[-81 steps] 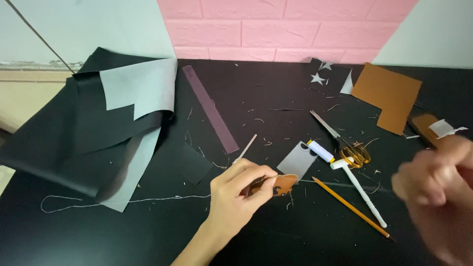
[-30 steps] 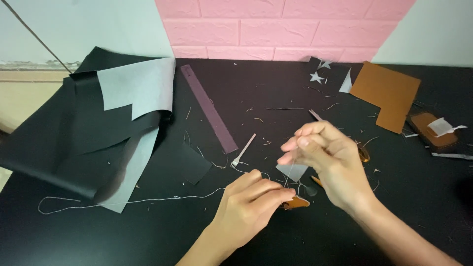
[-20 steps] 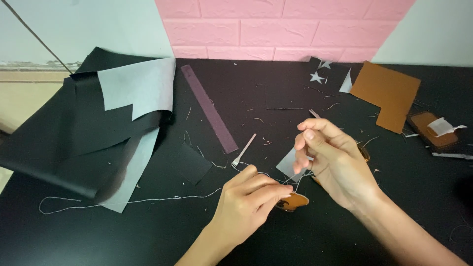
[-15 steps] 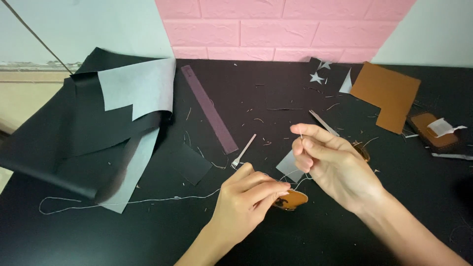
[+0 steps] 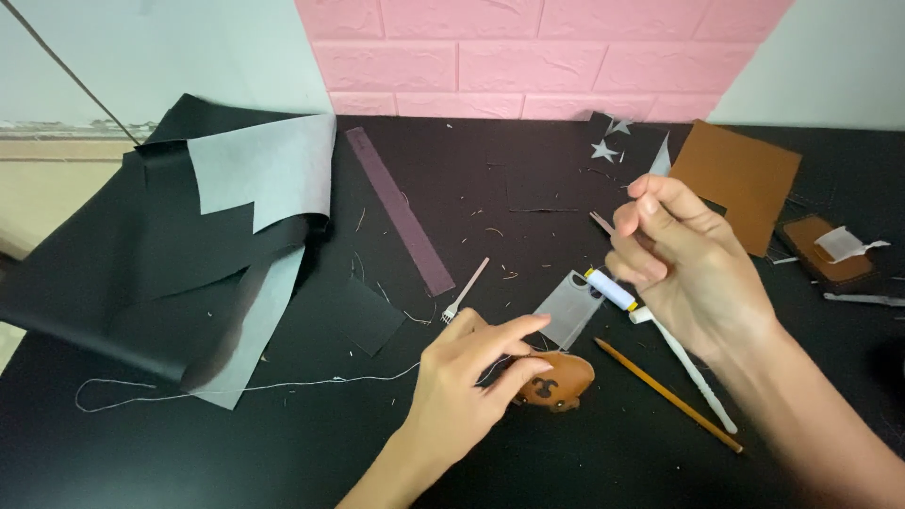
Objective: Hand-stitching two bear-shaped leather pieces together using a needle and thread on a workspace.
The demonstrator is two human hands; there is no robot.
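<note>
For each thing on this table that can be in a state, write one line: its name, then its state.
Leather piece: flat on table, pinned by left hand.
Right hand: raised, fingers pinched.
Thread: slack, trailing left.
Black sheet: folded over, grey underside showing.
Pencil: lying loose.
Brown square: flat.

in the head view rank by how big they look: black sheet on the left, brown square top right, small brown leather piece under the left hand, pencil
1. black sheet
2. brown square
3. pencil is longer, small brown leather piece is wider, partly hidden by the left hand: unsure.
</note>
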